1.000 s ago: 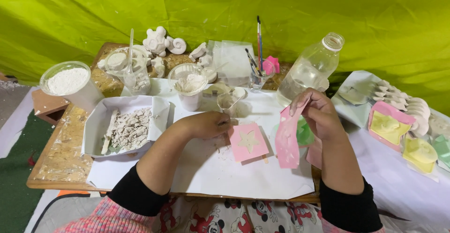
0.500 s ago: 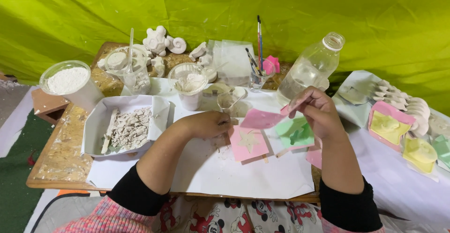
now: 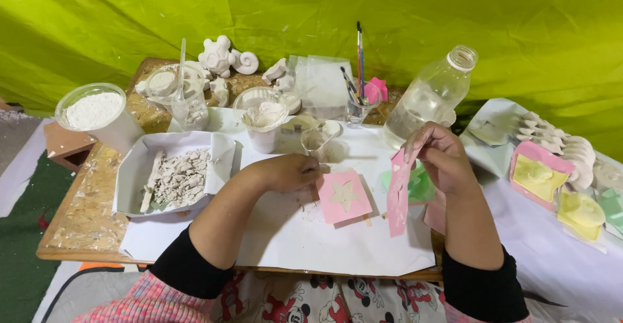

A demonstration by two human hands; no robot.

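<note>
Fingers [image 3: 415, 149] of the right hand [image 3: 448, 164] are pinching the top edge of a pink mould [image 3: 397, 196], holding it on edge above the white paper [image 3: 305, 238]; fingers of the left hand [image 3: 285, 172] are lying curled together, pressing the corner of a second pink mould with a star hollow [image 3: 344, 197], which is lying flat on the paper at the middle of the desk [image 3: 91, 212]. A green mould [image 3: 418, 183] is showing just behind the raised one. To do this well, I judge the flat mould should stay pinned while the raised one is kept steady by its rim. Counting outward: two pink moulds in hand, one green beside them, one tray of plaster scraps [image 3: 175, 179], one tub of white powder [image 3: 96, 110], one clear bottle [image 3: 431, 96], two brushes [image 3: 358, 47] standing.
</note>
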